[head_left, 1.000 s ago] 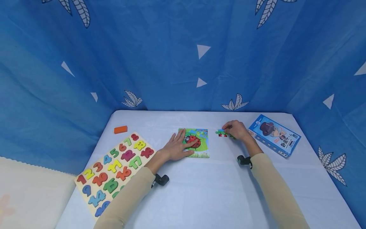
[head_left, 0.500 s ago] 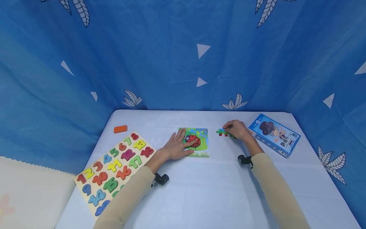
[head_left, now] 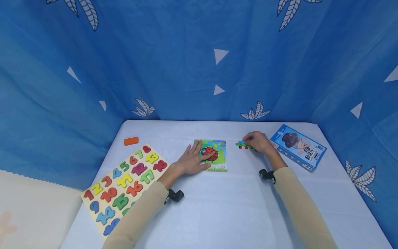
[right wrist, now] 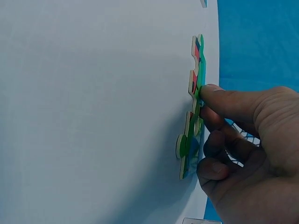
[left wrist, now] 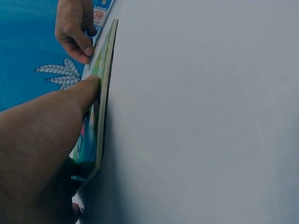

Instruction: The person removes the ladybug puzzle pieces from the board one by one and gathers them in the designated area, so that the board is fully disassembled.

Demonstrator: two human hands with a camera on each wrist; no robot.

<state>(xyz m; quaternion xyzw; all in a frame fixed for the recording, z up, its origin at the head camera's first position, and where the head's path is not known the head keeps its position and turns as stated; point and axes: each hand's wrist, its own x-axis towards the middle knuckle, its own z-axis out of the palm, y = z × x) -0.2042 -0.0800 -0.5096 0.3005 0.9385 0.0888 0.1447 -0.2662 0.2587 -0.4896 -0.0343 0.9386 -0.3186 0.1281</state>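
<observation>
The box (head_left: pixel 298 147) at the far right of the surface (head_left: pixel 217 207) carries large dark characters that seem to read 卧底ゲーム, beside a cartoon figure in a dark hat; its small logo and fine print cannot be made out. On the number board (head_left: pixel 102 203) at the left, raised coloured numerals run 1 to 8 along the top row, with 9 to 18 readable below and the left sleeve (head_left: pixel 140 214) covering the lower part. The left hand (head_left: pixel 192 162) has a released grip: its fingers are spread flat over the ladybug puzzle (head_left: pixel 219 157), which lies near the middle of the surface, and the left wrist view shows the thumb on its near edge. The right hand (head_left: pixel 257 141) has its grip closed between thumb and fingertips on a strip of puzzle pieces (head_left: pixel 242 145) in green, red and blue, between the ladybug puzzle and the box and well apart from the former; whether the strip touches the surface cannot be told. An orange block (head_left: pixel 131 141) lies beyond the board. The surface is pale and smooth, with soft shadows under the arms. Blue curtains (head_left: pixel 171 52) printed with white leaves and triangles stand behind and at both sides, and a cream cloth (head_left: pixel 40 207) with a faint pink flower fills the lower left. A small black device sits at each wrist.
</observation>
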